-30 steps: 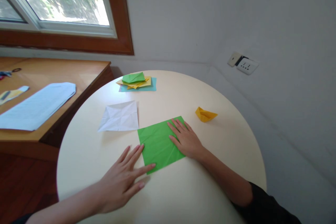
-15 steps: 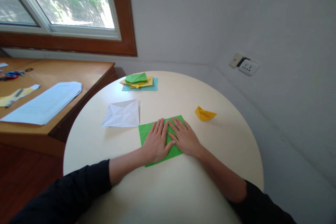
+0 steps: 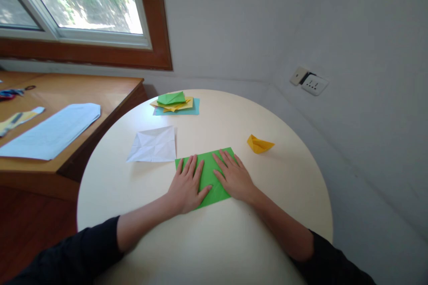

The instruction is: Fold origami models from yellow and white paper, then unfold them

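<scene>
A sheet of green paper [image 3: 209, 177] lies flat on the round white table [image 3: 214, 245]. My left hand [image 3: 187, 185] rests on its left part, palm down with fingers stretched and thumb pointing right. On the right part of the sheet lies my right hand [image 3: 234, 176], also flat with spread fingers. A strip of green shows between the two hands; they do not touch. Up and to the left is a creased white sheet of paper [image 3: 154, 144]. A small folded yellow paper boat [image 3: 260, 144] stands to the right of my right hand.
Toward the table's far edge sits a pile of coloured paper [image 3: 175, 102], green on top, yellow and blue below. At left a wooden desk [image 3: 110, 89] holds a white paper stack [image 3: 56, 129] and scissors [image 3: 13, 92]. A wall socket [image 3: 314, 83] is at the right.
My left hand has slid left across the green paper, opening a wider gap between the hands. The right hand stays in place. The view has shifted slightly.
</scene>
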Tool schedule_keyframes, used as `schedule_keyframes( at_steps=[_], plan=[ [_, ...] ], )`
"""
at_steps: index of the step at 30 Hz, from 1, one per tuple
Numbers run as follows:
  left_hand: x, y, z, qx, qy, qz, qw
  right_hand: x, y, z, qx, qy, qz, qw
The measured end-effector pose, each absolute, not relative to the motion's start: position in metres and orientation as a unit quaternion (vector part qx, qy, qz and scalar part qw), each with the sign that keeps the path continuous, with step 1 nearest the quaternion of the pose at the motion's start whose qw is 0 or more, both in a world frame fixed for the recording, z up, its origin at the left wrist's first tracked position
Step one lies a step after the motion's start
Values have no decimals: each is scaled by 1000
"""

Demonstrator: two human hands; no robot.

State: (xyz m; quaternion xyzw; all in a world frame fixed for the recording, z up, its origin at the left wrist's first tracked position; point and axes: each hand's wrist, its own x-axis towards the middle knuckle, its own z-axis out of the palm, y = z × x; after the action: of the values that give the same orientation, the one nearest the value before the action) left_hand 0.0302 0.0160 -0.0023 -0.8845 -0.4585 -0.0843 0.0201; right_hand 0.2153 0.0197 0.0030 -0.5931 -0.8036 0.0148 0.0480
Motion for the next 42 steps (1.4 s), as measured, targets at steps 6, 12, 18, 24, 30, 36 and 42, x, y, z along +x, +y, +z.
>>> schedule_keyframes(
  at_steps=[6, 12, 18, 24, 30, 36, 42],
  plan=[
    [24, 15, -5, -888, -449, -95, 35, 209, 21, 10, -609, -791, 37, 43],
    [23, 16, -9, -895, -433, -98, 48, 166, 30, 21, -527, -817, 182, 149],
    [23, 17, -9, -891, -437, -106, 54, 170, 36, 9, -530, -828, 133, 128],
    [23, 16, -8, -891, -435, -116, 57, 204, 35, 5, -542, -835, 65, 66],
    [19, 14, -8, -892, -434, -114, 53, 227, 39, 2, -581, -812, 28, 48],
    [3, 7, -1, -910, -399, -108, 18, 231, 40, -2, -587, -808, 18, 47],
    [-2, 2, 4, -915, -393, -88, -15, 234, 42, -2, -608, -792, 34, 44]
  ],
)
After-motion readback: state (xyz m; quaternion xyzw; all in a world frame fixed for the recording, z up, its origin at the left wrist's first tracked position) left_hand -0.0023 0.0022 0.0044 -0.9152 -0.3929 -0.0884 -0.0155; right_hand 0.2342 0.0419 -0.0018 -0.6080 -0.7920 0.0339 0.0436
